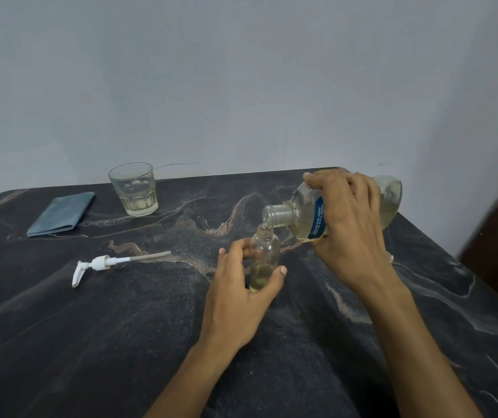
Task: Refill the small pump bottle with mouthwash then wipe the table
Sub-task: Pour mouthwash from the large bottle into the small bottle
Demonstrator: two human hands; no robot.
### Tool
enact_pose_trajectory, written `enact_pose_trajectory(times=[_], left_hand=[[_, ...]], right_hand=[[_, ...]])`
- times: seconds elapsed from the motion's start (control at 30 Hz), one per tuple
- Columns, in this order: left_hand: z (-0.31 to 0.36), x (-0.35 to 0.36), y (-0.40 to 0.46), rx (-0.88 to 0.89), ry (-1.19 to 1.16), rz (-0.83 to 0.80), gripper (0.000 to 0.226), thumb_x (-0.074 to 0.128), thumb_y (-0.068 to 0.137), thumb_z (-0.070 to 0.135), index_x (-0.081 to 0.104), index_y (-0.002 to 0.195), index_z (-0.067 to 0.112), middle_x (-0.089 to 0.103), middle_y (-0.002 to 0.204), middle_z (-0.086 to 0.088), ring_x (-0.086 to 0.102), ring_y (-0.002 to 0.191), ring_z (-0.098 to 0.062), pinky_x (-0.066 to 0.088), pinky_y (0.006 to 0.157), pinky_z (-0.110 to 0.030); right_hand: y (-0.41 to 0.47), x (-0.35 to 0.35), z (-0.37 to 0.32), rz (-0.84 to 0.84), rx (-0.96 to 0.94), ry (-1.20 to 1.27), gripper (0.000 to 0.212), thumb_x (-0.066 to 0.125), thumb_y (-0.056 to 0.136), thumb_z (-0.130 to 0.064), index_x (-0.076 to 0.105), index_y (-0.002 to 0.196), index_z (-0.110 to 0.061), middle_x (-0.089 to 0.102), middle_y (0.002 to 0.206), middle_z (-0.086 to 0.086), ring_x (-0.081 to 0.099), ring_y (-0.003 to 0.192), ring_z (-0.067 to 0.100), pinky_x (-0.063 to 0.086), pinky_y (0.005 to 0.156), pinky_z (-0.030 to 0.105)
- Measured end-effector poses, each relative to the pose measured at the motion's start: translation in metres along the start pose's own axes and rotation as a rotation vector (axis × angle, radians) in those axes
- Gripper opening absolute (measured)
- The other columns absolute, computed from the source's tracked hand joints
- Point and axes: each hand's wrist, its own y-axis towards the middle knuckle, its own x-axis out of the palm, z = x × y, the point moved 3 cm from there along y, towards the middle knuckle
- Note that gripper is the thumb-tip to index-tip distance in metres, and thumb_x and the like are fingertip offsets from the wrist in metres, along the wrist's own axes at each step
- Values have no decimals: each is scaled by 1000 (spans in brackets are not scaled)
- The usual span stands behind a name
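1. The small clear glass pump bottle stands upright on the dark marble-patterned table, near the middle, its neck open and a shallow layer of pale yellow liquid at its bottom.
2. The left hand grips this small bottle low on its body, thumb curled round the near right side and fingers wrapped round the far left side.
3. The right hand holds the large clear plastic mouthwash bottle from above, fingers curled over its body, covering much of the blue label.
4. The large bottle is tipped almost onto its side, uncapped, its mouth pointing left and down right above the small bottle's neck; pale yellow liquid lies along its lower side.
5. The white plastic pump head with its long dip tube lies flat on the table, well to the left of the small bottle.
6. A folded blue-grey cloth lies near the far left edge of the table.
7. A clear faceted drinking glass stands just right of the cloth, with a little pale liquid in its base.
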Motion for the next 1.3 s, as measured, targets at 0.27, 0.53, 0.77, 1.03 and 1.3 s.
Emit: enact_pose_trajectory(times=[0.27, 0.53, 0.77, 1.03, 1.3], left_hand=[[1, 0, 1, 4, 0, 3, 33, 60, 73, 58, 42, 99, 50, 54, 104, 32, 52, 101, 11, 41, 104, -49], [1, -1, 0, 0, 2, 8, 33, 61, 73, 57, 41, 99, 50, 55, 102, 31, 52, 100, 11, 41, 103, -49], [2, -1, 0, 7, 5, 17, 33, 61, 72, 58, 42, 99, 51, 54, 103, 35, 53, 99, 12, 41, 103, -49], [2, 0, 0, 0, -10, 10, 35, 60, 71, 60, 42, 100, 50, 56, 101, 30, 55, 97, 9, 41, 105, -47], [2, -1, 0, -12, -2, 2, 34, 60, 72, 58, 40, 98, 55, 54, 104, 34, 54, 99, 11, 40, 105, -47]], right_hand=[[0, 0, 0, -2, 0, 0, 91, 84, 46, 11, 39, 119, -19, 57, 112, 5, 38, 107, 18, 22, 100, 32], [-1, 0, 0, 0, 0, 1, 90, 84, 46, 11, 40, 119, -18, 56, 111, 5, 37, 106, 18, 24, 98, 32], [-1, 0, 0, 4, 8, -1, 90, 84, 46, 12, 39, 118, -19, 57, 111, 4, 37, 105, 17, 29, 99, 35], [-1, 1, 0, 1, -1, -10, 91, 85, 47, 10, 39, 120, -19, 57, 112, 4, 38, 106, 18, 23, 100, 32], [0, 0, 1, 2, 2, -10, 91, 86, 47, 7, 39, 120, -19, 57, 113, 5, 38, 106, 18, 23, 99, 32]])
